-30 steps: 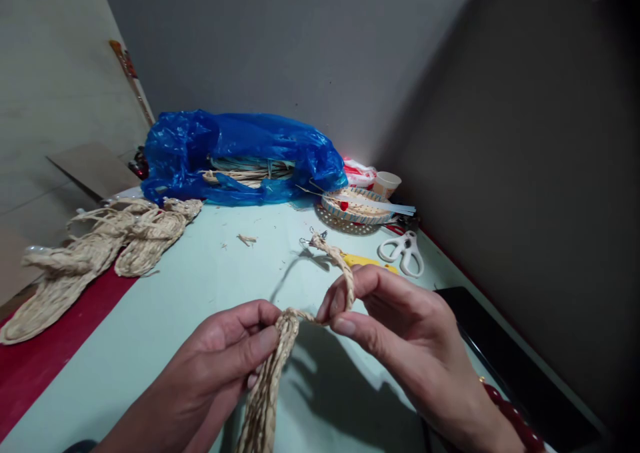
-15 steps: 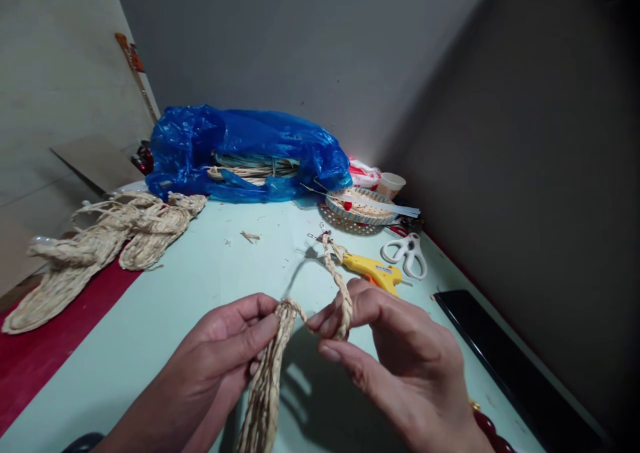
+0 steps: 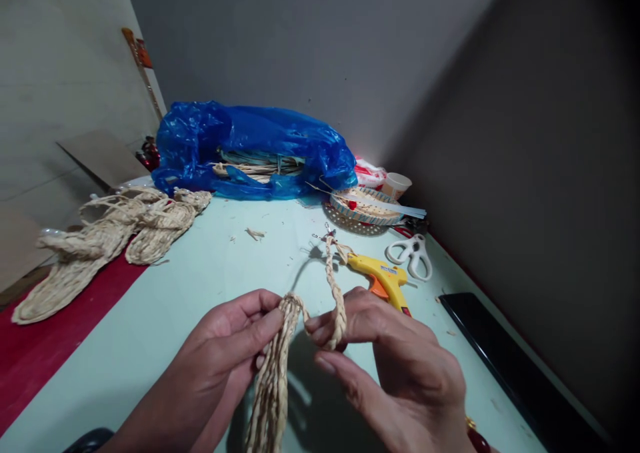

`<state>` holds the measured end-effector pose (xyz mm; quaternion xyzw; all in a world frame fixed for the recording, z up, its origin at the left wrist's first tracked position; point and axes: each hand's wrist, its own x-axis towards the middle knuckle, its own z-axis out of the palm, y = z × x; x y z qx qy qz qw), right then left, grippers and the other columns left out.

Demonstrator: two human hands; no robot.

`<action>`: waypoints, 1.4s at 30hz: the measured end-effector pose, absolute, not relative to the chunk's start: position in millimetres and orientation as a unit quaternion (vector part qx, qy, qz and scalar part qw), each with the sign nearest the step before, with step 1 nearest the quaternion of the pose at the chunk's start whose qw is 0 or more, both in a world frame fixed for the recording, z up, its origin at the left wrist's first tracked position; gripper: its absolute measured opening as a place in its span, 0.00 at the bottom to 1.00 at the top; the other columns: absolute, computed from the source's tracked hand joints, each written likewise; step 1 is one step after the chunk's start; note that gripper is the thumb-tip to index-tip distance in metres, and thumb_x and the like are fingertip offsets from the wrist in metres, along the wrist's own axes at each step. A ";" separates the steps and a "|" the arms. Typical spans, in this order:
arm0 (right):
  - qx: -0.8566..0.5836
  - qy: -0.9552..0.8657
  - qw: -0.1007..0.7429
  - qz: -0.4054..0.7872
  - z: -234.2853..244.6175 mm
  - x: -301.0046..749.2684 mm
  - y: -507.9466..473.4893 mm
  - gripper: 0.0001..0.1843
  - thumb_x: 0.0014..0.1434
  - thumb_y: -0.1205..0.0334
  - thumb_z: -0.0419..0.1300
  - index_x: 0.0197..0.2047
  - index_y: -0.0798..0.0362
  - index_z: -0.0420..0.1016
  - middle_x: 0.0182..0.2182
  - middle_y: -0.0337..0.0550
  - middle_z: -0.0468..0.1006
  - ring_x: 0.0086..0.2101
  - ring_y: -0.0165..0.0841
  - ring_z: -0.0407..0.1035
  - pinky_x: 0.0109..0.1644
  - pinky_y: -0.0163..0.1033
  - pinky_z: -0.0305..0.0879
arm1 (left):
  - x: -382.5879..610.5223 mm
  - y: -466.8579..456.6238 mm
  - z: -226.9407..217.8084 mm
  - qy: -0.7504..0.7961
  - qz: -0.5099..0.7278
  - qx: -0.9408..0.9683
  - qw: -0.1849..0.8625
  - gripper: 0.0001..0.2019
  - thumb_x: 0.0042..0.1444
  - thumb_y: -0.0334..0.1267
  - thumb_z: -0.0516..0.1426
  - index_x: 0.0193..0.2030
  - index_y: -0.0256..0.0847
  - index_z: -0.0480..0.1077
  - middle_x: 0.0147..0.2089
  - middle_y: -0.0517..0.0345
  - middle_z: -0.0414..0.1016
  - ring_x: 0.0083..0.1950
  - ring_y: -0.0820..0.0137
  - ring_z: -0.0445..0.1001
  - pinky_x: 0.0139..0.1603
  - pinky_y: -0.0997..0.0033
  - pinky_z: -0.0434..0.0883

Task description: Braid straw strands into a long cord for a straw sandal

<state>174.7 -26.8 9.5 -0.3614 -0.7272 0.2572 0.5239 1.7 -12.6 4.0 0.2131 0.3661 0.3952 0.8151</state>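
My left hand (image 3: 215,353) pinches the top end of a flat woven straw piece (image 3: 273,380), made of braid laid side by side, which hangs down past the bottom edge. From its top a straw braid (image 3: 336,300) runs over to my right hand (image 3: 400,366), whose fingers are closed around a bend in it. Beyond that bend, the braid rises to a small metal clip (image 3: 327,233) at its far end. A yellow glue gun (image 3: 383,270) with an orange trigger lies just past my right hand.
Woven straw slippers (image 3: 165,230) lie at the left, partly on a red strip (image 3: 85,320). A blue plastic bag (image 3: 255,130) of straw stands at the back. Beside it are a round basket (image 3: 367,206), a paper cup (image 3: 397,185), white scissors (image 3: 420,260) and a black tray-like object (image 3: 500,346).
The view has shifted slightly, so the background things sit a little to the right. My right hand has drawn slightly closer to my left, still gripping the braid.
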 end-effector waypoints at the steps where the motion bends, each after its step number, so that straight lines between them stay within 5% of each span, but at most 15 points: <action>1: -0.360 -0.728 0.525 0.253 8.7 174.4 -27.0 0.09 0.53 0.74 0.64 0.36 0.52 0.76 0.29 0.40 0.78 0.30 0.32 0.71 0.35 0.38 0.67 | 2.7 -12.5 4.6 0.366 0.395 0.213 0.816 0.06 0.54 0.32 0.61 0.40 0.42 0.74 0.35 0.57 0.77 0.35 0.68 0.76 0.36 0.73 0.72; 8: -0.338 -0.752 0.523 0.215 6.2 172.6 -25.2 0.14 0.53 0.76 0.62 0.41 0.51 0.75 0.31 0.39 0.80 0.30 0.32 0.71 0.40 0.41 0.66 | 5.4 -12.3 4.5 0.384 0.405 0.219 0.801 0.05 0.52 0.33 0.62 0.38 0.42 0.75 0.36 0.57 0.76 0.36 0.67 0.75 0.37 0.72 0.71; 17: -0.438 -0.715 0.495 0.227 4.6 170.9 -26.8 0.06 0.56 0.70 0.62 0.38 0.51 0.73 0.29 0.36 0.76 0.30 0.29 0.70 0.38 0.35 0.65 | 1.4 -12.8 2.1 0.384 0.392 0.265 0.793 0.02 0.56 0.35 0.59 0.34 0.41 0.73 0.37 0.57 0.74 0.40 0.68 0.72 0.42 0.71 0.69; 26: -0.473 -0.632 0.474 0.390 5.3 168.8 -25.3 0.02 0.57 0.64 0.60 0.33 0.52 0.71 0.30 0.39 0.76 0.32 0.31 0.70 0.38 0.35 0.67 | 1.1 -8.4 0.1 0.436 0.398 0.270 0.761 0.07 0.55 0.37 0.60 0.40 0.42 0.74 0.35 0.58 0.73 0.36 0.70 0.69 0.36 0.74 0.66; 33: -0.486 -0.637 0.438 0.408 5.7 171.5 -25.3 0.02 0.56 0.65 0.62 0.33 0.51 0.72 0.28 0.37 0.75 0.32 0.30 0.70 0.37 0.33 0.66 | -0.1 -5.8 0.9 0.475 0.398 0.277 0.734 0.06 0.48 0.34 0.65 0.34 0.40 0.75 0.28 0.60 0.73 0.28 0.74 0.67 0.30 0.78 0.66; 42: -0.485 -0.661 0.423 0.386 4.7 170.6 -27.0 0.02 0.56 0.66 0.62 0.33 0.50 0.73 0.31 0.37 0.78 0.34 0.32 0.72 0.41 0.35 0.66 | 0.7 -6.6 0.7 0.486 0.406 0.283 0.720 0.07 0.46 0.36 0.65 0.32 0.40 0.74 0.28 0.60 0.72 0.30 0.72 0.69 0.31 0.76 0.67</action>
